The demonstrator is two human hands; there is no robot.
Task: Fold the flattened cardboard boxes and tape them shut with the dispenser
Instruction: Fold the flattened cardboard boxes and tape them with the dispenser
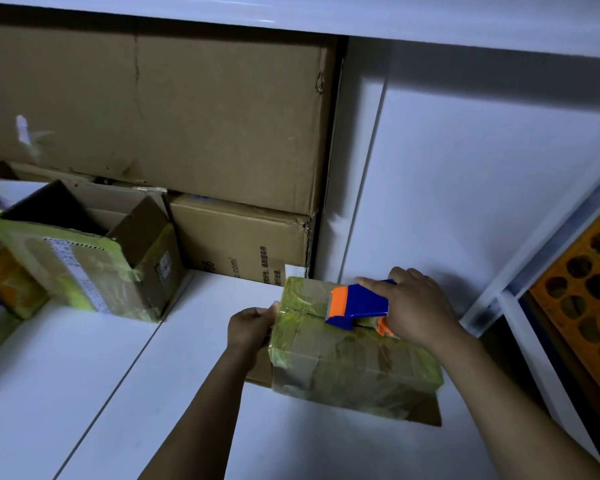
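Cardboard wrapped in yellow-green tape (293,303): my box (354,365) sits on the white table (118,393), left hand (252,325) gripping its left edge, right hand (418,306) curled round the blue-orange dispenser (357,301) pressed on top.

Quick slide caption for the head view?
Right hand holds blue-and-orange tape dispenser on small box while left hand grips its end.
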